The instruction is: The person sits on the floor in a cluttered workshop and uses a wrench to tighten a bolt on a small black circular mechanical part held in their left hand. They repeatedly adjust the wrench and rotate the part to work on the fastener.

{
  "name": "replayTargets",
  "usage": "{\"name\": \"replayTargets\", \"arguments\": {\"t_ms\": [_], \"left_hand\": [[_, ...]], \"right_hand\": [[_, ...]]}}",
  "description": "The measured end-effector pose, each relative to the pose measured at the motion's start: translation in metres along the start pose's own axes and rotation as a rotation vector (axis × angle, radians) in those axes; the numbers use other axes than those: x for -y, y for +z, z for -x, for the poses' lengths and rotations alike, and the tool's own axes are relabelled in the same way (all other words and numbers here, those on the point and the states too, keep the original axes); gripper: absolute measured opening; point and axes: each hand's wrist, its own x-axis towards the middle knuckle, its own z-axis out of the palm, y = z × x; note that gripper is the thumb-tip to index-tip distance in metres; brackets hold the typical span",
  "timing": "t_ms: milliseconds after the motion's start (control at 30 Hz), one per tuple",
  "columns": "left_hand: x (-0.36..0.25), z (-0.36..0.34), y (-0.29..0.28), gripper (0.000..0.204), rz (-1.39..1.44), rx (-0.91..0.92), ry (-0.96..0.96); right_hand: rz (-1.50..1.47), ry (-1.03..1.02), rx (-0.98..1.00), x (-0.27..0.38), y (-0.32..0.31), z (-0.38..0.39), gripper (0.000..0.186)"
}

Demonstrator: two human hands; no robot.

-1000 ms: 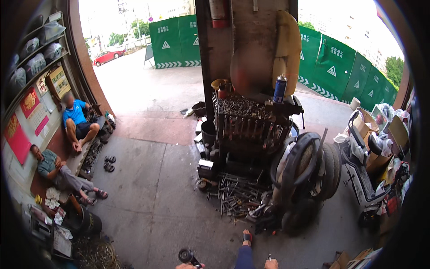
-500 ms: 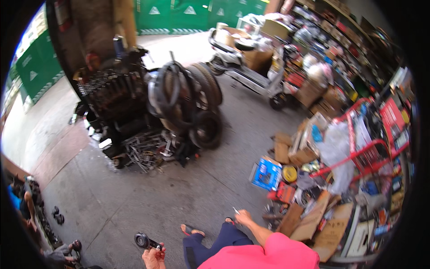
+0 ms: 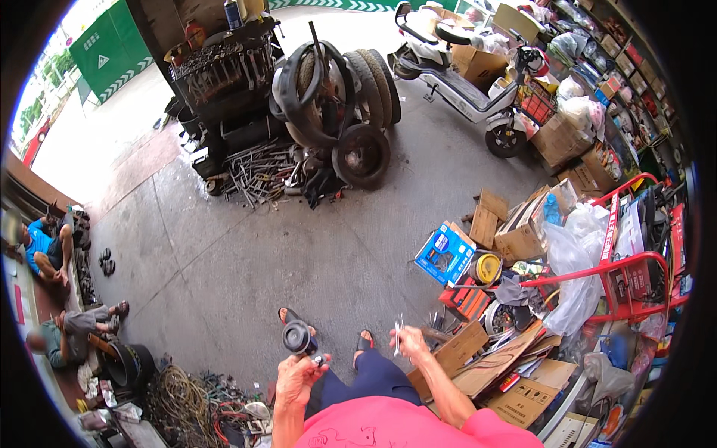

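Shown are the wearer's two hands (image 3: pixel 297 381), one hand-held black part (image 3: pixel 299 337), one scooter (image 3: pixel 461 91) and two seated people (image 3: pixel 39 245).

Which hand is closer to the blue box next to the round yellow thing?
Right. The right hand, holding a metal tool, is below and left of the blue box in view; the left hand, holding a round black part, is farther left and lower.

Shiny metal tool (image 3: pixel 399 328), matt cardboard (image 3: pixel 525 403)

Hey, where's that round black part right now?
The round black part is in the left hand, low and left of centre in the head view, partly hiding the sandalled left foot.
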Motion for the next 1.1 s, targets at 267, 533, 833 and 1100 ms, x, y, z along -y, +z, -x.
{"name": "replayTargets", "arguments": {"t_ms": [267, 533, 833, 1100], "left_hand": [[0.009, 0.015, 0.054, 0.027, 0.385, 0.352, -0.084], [0.020, -0.088, 0.047, 0.032, 0.005, 0.214, 0.016], [0.109, -0.191, -0.082, 0.022, 0.095, -0.158, -0.149], [0.089, -0.151, -0.060, 0.025, -0.077, -0.146, 0.069]], "right_hand": [[-0.285, -0.067, -0.038, 0.055, -0.029, 0.007, 0.027], [0.001, 0.191, -0.120, -0.110, -0.038, -0.042, 0.027], [-0.278, 0.439, 0.077, -0.158, 0.018, -0.087, 0.027], [-0.150, 0.132, 0.294, -0.040, 0.053, -0.046, 0.024]]}}
